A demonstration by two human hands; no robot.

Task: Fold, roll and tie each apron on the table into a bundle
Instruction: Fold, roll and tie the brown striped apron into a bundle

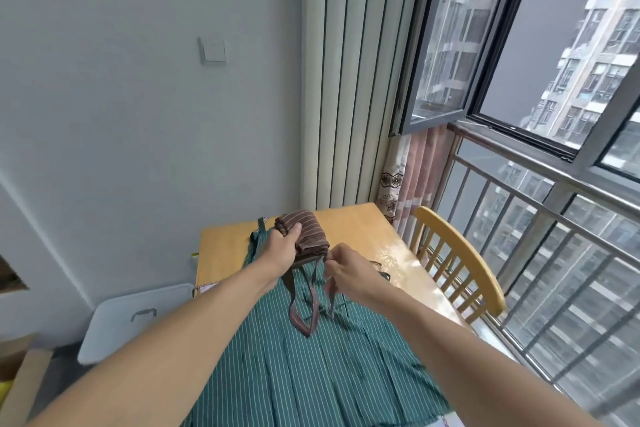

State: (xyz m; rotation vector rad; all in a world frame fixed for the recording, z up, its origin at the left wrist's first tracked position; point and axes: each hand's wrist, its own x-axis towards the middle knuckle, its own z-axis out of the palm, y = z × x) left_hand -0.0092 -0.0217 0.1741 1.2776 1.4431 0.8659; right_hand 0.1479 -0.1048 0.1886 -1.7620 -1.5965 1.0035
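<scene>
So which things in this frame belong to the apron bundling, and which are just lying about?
Part of the job:
- brown striped apron roll, gripped by the left hand
- its straps, pinched by the right hand
- green striped apron, spread flat on the table

Just lying about:
- wooden chair
- white bin lid
- cardboard box

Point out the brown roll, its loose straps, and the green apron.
brown roll [310,230], head view, its striped top.
loose straps [300,317], head view, the hanging loop.
green apron [294,367], head view, its flat middle.
</scene>
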